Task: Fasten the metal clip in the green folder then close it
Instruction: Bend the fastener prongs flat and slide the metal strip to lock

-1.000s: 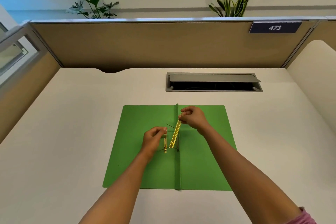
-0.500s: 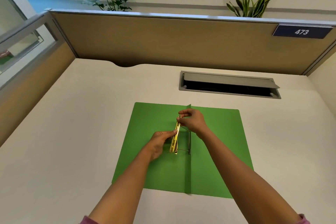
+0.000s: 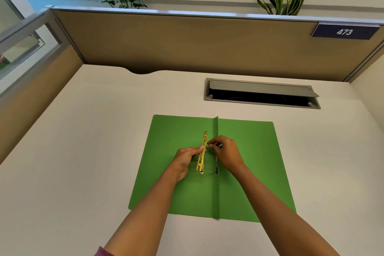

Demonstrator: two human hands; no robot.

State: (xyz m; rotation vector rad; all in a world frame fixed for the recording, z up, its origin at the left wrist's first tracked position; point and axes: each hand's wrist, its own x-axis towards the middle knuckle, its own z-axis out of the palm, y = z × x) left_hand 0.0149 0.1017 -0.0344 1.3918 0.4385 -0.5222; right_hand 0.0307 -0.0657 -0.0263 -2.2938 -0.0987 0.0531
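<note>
Fingertips (image 3: 210, 145) of the right hand (image 3: 227, 155) pinch closed on the tip of a thin metal prong (image 3: 208, 143), holding it against the upper part of a gold compressor bar (image 3: 202, 153). The left hand (image 3: 185, 160) steadies that bar from the other side, thumb and fingers closed lightly around its middle. The bar lies lengthwise just left of the spine crease (image 3: 216, 172), its lower end meeting a second prong (image 3: 210, 169) that runs across to the dark base strip (image 3: 217, 164) by the fold.

The green folder (image 3: 249, 162) lies fully open and flat on the pale desk (image 3: 93, 151), both covers spread, nothing filed inside (whether the upper prong has already passed through the bar's hole is too fine to make out).

The step in hand appears to be threading the prongs through the bar. Done well, it calls for the left hand to keep the bar parallel to the spine and pressed low while the right guides the prong tip squarely into the hole, then bends it flat along the bar so the slider can lock over it. Forcing a thin prong at an angle would likely kink it. Only once both prongs lie flat should the left cover be folded across.

Beyond the folder, a grey cable hatch (image 3: 261, 93) sits open near the partition (image 3: 187, 43), which carries a plate reading 473 (image 3: 344, 32).
</note>
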